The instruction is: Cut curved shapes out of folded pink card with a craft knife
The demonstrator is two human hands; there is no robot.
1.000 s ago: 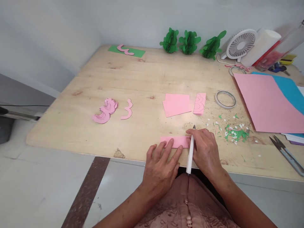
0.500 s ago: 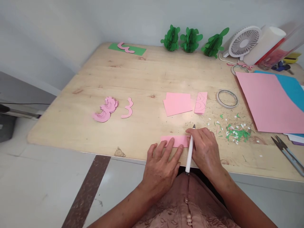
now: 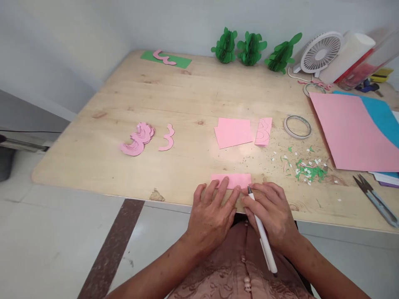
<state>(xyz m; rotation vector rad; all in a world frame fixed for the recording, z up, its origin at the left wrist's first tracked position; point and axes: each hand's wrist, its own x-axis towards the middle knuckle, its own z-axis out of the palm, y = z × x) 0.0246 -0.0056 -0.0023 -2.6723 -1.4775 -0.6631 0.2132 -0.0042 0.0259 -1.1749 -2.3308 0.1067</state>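
We pressed the pink strip point(image 3: 231, 181) under our left hand point(image 3: 212, 214); our right hand point(image 3: 272, 214) held the pen point(image 3: 263, 237), its tip seemingly near the strip.

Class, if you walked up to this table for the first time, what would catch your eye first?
Probably the three green paper figures standing in a row along the wall, beside the white fan. Next, the large pink sheet lying over blue paper at the right. Then, at the near edge, two hands at a small pink strip, the right hand holding a white pen.
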